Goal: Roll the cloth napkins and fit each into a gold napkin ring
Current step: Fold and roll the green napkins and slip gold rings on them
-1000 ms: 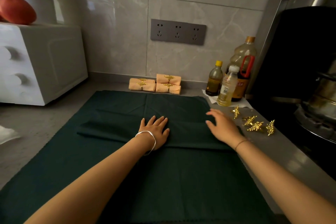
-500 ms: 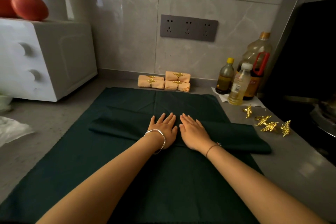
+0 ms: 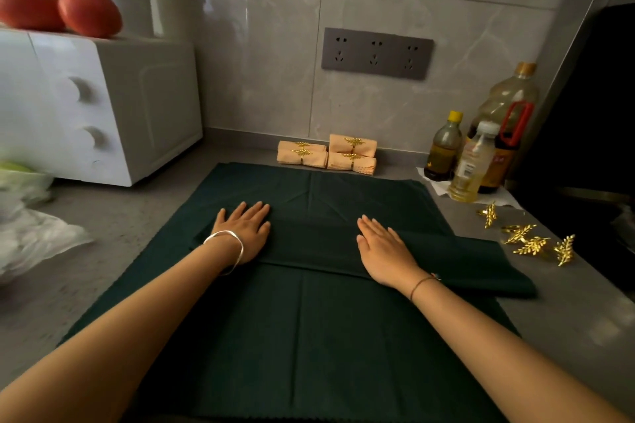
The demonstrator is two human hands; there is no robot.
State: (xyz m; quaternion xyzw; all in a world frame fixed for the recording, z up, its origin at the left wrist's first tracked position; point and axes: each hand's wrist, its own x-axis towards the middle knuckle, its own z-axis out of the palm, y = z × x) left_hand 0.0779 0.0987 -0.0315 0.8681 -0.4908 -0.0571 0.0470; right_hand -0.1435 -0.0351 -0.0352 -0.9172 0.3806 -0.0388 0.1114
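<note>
The nearest part of the spread green cloth [image 3: 309, 347] lies flat on the counter [image 3: 113, 220]. Both forearms reach over it.

Across the middle of the cloth lies the folded green napkin [image 3: 316, 244], a long strip. The left hand [image 3: 245, 232] and right hand [image 3: 385, 251] rest flat on it with fingers straight. They press down and grip nothing.

The strip's right end runs past the cloth's right edge onto the counter, and neither hand covers it. If rolling starts from here, that loose end will likely lag, giving a lopsided roll too thick to pass a ring. The cloth underneath is the same colour and soft, so fingers could catch it and roll both layers together.

The loose gold rings [image 3: 531, 244] lie just off the cloth's right edge, beside the overhanging end. A swing of the strip could knock them along the counter.

Beyond the cloth's far edge sit four peach napkins [image 3: 326, 154], already ringed. The bottles [image 3: 470, 165] stand past its far right corner, where a hasty reach for a ring could tip one.
</note>
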